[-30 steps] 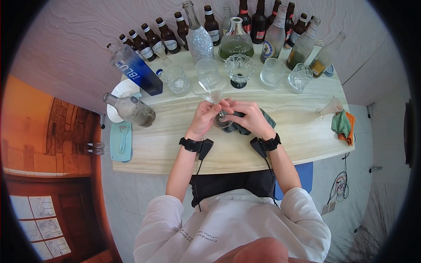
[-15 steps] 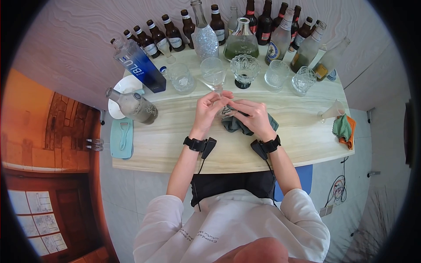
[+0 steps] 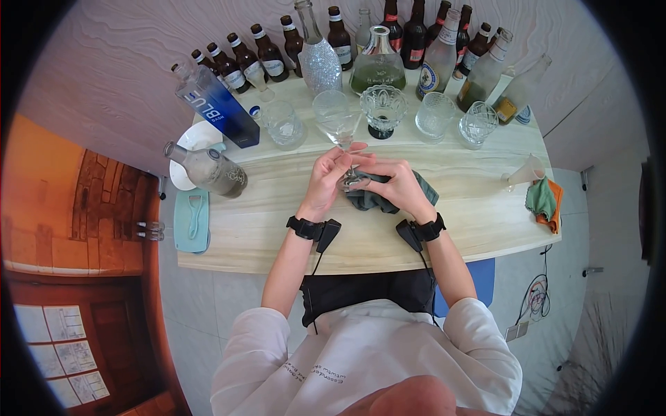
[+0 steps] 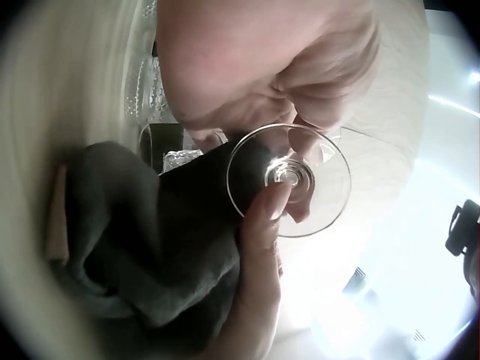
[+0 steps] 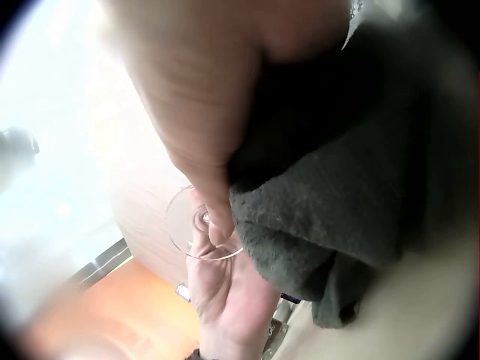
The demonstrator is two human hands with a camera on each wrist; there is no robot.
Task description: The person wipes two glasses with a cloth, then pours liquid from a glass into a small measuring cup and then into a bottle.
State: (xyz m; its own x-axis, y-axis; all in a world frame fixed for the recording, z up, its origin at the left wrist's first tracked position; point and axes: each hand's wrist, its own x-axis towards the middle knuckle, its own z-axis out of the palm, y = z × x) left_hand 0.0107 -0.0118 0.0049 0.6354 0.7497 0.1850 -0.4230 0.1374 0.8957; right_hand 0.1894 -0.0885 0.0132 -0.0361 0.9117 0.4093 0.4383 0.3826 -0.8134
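Note:
A clear martini-style cocktail glass (image 3: 338,119) is tilted in front of me, its bowl away from me and its foot facing back toward my body. My left hand (image 3: 325,182) grips it around the stem. My right hand (image 3: 404,186) holds a dark green cloth (image 3: 371,200) bunched below its palm. In the left wrist view, the right thumb (image 4: 264,217) presses the underside of the round foot (image 4: 332,196). Dark folds of cloth (image 5: 322,210) fill much of the right wrist view, beside the right thumb.
Behind the hands stand a black-footed glass bowl (image 3: 383,111), tumblers (image 3: 436,116) and a row of bottles (image 3: 270,52). To the left are a blue bottle (image 3: 225,114), a grey bottle (image 3: 215,173) and a peeler (image 3: 195,216) on a board. A small glass (image 3: 527,170) and folded cloths (image 3: 541,201) lie right.
Both hands have shifted slightly with the glass, its foot moving a little away and then back toward me. The right hand's fingers have changed position around the foot and stem.

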